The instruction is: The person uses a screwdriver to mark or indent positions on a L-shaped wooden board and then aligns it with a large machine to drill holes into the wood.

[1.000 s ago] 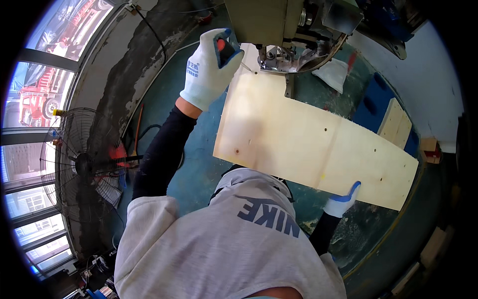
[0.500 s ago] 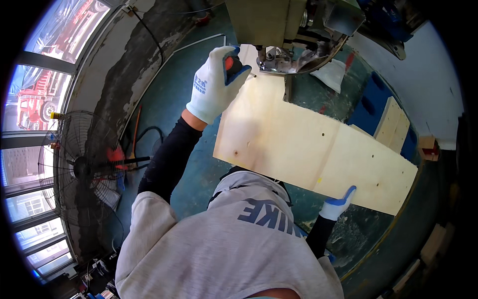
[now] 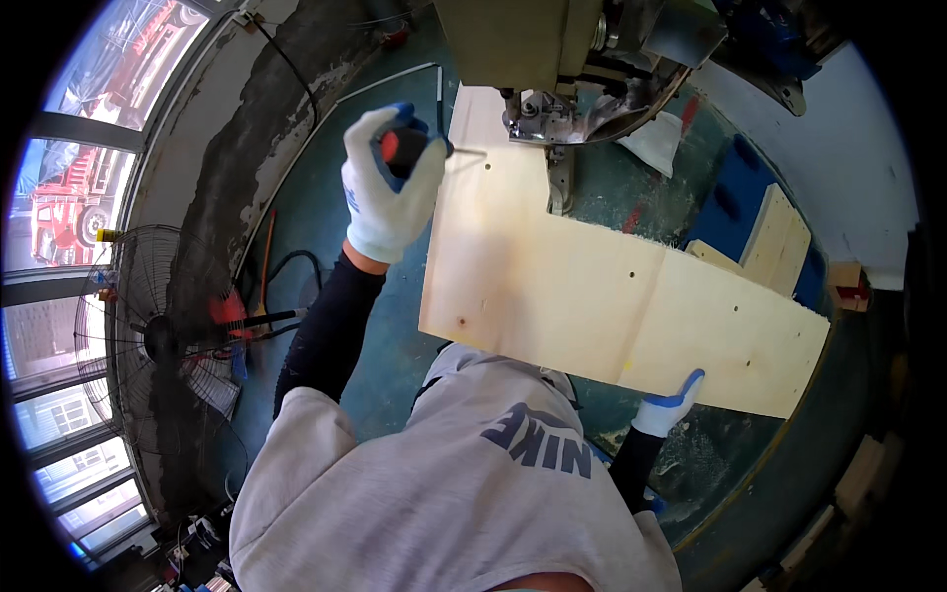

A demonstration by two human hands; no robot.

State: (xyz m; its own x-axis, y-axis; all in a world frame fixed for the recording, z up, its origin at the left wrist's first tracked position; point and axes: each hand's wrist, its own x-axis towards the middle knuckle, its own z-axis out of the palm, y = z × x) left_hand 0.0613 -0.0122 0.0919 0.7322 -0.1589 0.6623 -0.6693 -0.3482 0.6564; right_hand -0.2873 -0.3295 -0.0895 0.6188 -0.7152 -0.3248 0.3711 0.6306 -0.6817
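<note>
A pale, L-shaped wooden board (image 3: 582,286) lies across the space before me, with several small dark holes in it. Its narrow far arm reaches beside the metal working head (image 3: 538,118) of a machine. My left hand (image 3: 390,197), in a white and blue glove, is closed around the red and black handle of a screwdriver (image 3: 402,148). The thin shaft points right, over the board's far arm; whether its tip touches the wood I cannot tell. At the near right edge, my right hand (image 3: 669,407) grips the board, thumb on top and the other fingers hidden underneath.
The machine's beige body (image 3: 508,39) overhangs the far side. A caged fan (image 3: 158,335) stands at the left, near windows. At the right are a blue pallet-like base (image 3: 725,192) with wood pieces (image 3: 777,242), a white bag (image 3: 653,144) and a small box (image 3: 846,286).
My left hand has moved left with the screwdriver, whose shaft now shows more. The board has shifted slightly left at the machine, uncovering a metal post below the working head. My right hand keeps its grip.
</note>
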